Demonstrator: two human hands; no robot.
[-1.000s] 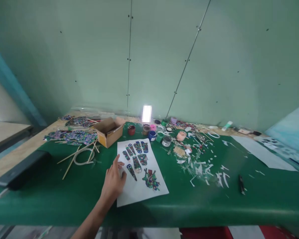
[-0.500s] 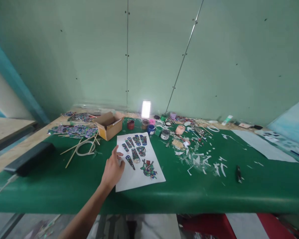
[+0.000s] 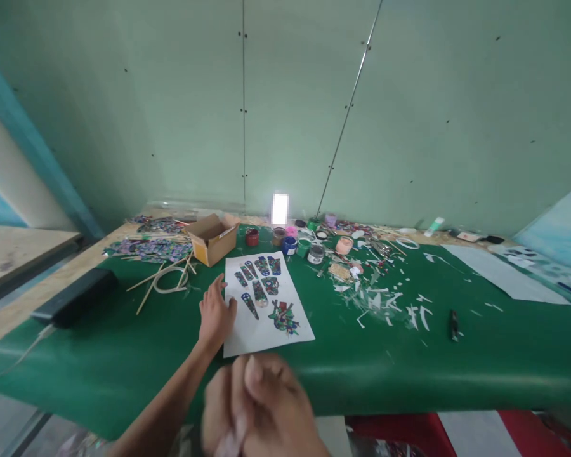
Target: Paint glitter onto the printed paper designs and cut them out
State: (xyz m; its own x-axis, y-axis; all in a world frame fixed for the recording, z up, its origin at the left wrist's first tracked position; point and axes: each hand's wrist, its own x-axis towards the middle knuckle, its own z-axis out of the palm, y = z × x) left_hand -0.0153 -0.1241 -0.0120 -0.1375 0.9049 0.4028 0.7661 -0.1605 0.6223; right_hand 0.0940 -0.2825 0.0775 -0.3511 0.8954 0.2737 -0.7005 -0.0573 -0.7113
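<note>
- Surface: green cover (image 3: 361, 374) over a plywood table (image 3: 9, 317), wood bare along left side and back
- White sheet (image 3: 242, 339) near the front edge, patterned coloured pieces (image 3: 259, 293) grouped on it
- Left hand (image 3: 216, 315) at the sheet's left edge, fingers loosely parted
- Right hand (image 3: 264, 403) close to camera, below the sheet in view, blurred; fingers curled in, cannot tell whether anything is held
- Left: dark oblong case (image 3: 76, 298), cardboard box (image 3: 214, 244), thin sticks (image 3: 145, 298)
- Behind the sheet: row of small pots, a blue one (image 3: 290, 245) among them
- Right: white scraps (image 3: 413, 315) scattered, black tool (image 3: 453, 325) apart from them
- Room: pale green panelled wall (image 3: 171, 114), seams dotted with screws; bright pixelated patch (image 3: 280, 209) at its foot
</note>
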